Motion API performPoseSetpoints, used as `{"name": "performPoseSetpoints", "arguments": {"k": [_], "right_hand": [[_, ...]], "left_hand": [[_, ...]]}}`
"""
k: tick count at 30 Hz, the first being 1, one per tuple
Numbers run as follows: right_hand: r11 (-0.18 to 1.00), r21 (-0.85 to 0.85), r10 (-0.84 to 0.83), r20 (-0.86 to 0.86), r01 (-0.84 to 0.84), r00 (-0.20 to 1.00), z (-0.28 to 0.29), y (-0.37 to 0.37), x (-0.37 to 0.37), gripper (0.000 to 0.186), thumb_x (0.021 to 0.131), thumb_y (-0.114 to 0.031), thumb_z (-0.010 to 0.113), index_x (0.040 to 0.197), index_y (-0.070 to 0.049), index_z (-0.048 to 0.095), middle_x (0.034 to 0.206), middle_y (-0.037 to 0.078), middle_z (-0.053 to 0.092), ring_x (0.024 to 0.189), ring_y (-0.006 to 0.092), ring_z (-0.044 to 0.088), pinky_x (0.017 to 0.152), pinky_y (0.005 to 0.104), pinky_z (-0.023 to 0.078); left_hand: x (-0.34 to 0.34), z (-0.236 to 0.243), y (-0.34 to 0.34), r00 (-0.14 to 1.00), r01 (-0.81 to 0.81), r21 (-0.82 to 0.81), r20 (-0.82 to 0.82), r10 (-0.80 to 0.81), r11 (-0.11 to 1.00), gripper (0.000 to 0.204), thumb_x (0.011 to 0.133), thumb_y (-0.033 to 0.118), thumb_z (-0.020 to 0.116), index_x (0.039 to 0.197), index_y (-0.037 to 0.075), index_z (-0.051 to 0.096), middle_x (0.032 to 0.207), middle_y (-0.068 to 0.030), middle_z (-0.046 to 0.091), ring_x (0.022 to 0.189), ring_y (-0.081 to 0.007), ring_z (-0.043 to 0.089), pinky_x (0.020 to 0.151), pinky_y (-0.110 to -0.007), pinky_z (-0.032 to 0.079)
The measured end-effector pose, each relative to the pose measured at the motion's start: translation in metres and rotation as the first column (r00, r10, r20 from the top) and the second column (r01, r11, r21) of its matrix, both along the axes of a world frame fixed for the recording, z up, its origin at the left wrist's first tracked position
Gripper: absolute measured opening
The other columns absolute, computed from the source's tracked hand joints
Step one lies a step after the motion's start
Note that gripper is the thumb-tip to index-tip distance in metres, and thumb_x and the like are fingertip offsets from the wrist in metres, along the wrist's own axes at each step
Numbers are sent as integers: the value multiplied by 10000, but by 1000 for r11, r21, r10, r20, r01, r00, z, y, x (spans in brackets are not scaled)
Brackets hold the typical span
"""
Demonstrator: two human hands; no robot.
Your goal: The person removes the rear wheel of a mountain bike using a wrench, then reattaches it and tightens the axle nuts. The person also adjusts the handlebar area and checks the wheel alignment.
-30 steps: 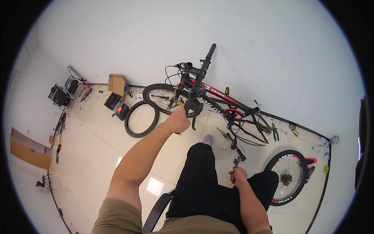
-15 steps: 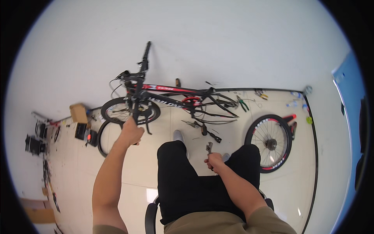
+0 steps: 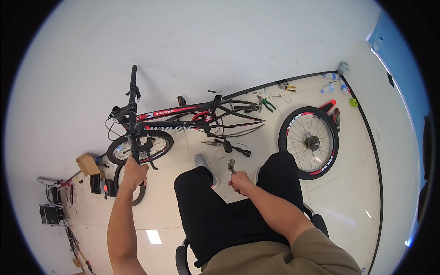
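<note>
My left hand (image 3: 134,175) is wrapped round the near grip of the handlebar (image 3: 133,107), just below the brake lever (image 3: 148,151). The handlebar belongs to a black and red bicycle frame (image 3: 183,123), which leans along the white wall with its front wheel (image 3: 160,144) attached. No wheel sits in its rear end. Between my knees, my right hand (image 3: 241,182) grips an adjustable wrench (image 3: 231,166), its metal jaw pointing up and away from me. My fingers cover most of its handle.
The loose rear wheel (image 3: 282,133) with a cassette lies on the right, by a red and black saddle (image 3: 327,106). Green-handled pliers (image 3: 267,103), yellow-handled pliers (image 3: 288,86) and plastic bottles (image 3: 327,88) lie near the wall. A cardboard box (image 3: 86,164) and tire (image 3: 138,197) are at left.
The view has turned, so the bicycle and loose wheel sit differently in the picture. My left hand still holds the handlebar grip, and my right still holds the adjustable wrench.
</note>
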State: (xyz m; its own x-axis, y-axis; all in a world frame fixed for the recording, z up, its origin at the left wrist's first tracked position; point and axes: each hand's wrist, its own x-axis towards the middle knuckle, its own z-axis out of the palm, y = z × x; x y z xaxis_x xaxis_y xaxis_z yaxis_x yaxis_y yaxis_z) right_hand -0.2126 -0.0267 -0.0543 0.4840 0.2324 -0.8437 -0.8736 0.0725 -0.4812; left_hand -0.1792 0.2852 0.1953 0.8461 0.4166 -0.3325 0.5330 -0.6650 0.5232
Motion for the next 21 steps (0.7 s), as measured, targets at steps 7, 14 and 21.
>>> {"name": "performPoseSetpoints", "arguments": {"k": [7, 14, 21], "right_hand": [[1000, 10, -25, 1, 25, 1000, -8, 1, 0, 163, 889, -15, 389, 986, 60, 496, 784, 158, 577, 500, 160, 399, 428, 348, 316], [1000, 10, -8, 9, 8, 1000, -10, 1, -1, 141, 897, -21, 384, 966, 52, 484, 804, 158, 577, 524, 158, 398, 433, 343, 320], [1000, -9, -22, 0, 22, 1000, -5, 1, 0, 148, 904, -37, 394, 945, 49, 507, 790, 152, 579, 523, 156, 403, 429, 342, 317]], "left_hand": [[1, 0, -4, 1000, -1, 6, 8, 1, 1000, 324, 784, -27, 579, 1067, -93, 435, 705, -146, 600, 445, -228, 603, 370, -361, 489], [1, 1, -5, 1000, 8, 29, 6, -8, 1000, 316, 782, -25, 578, 1059, -101, 447, 701, -143, 603, 453, -217, 605, 373, -355, 493], [-1, 1, -2, 1000, 13, 24, 2, -13, 1000, 294, 790, -20, 581, 1038, -85, 437, 694, -138, 586, 450, -221, 595, 376, -358, 490]]}}
